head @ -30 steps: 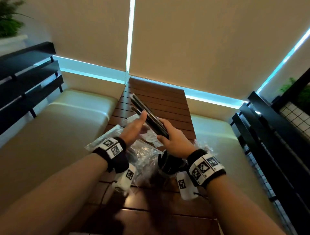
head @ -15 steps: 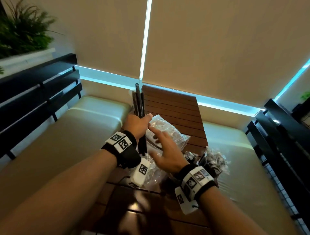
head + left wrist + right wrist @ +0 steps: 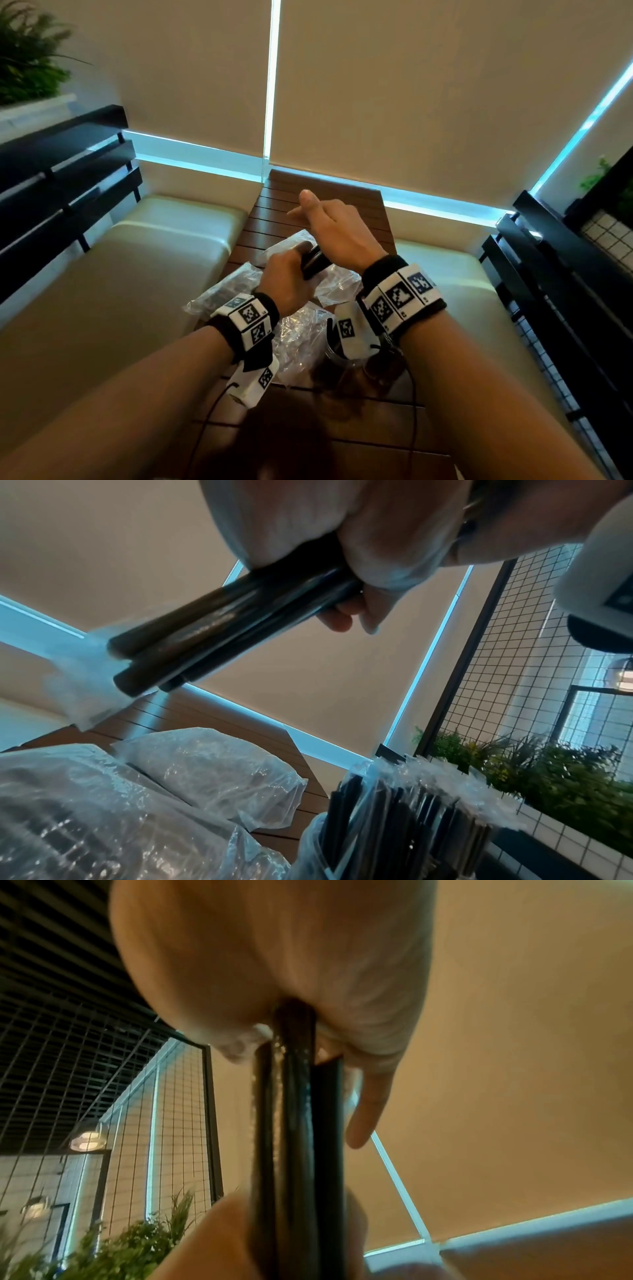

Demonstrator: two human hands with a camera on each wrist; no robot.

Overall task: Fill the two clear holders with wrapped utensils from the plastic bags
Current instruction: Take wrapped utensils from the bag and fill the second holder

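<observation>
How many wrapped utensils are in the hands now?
3 visible wrapped utensils, lying side by side in one bundle held between left hand and right hand; others may hide behind them.

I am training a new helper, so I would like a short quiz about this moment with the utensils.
1. True or false: the left hand is empty.
2. Where is the bundle of wrapped utensils? A. lying flat on the table; B. held in the air; C. sealed inside a bag.
3. What lies on the table under the hands?

Key: 1. False, the left hand grips the bundle. 2. B. 3. Clear plastic bags.
</observation>
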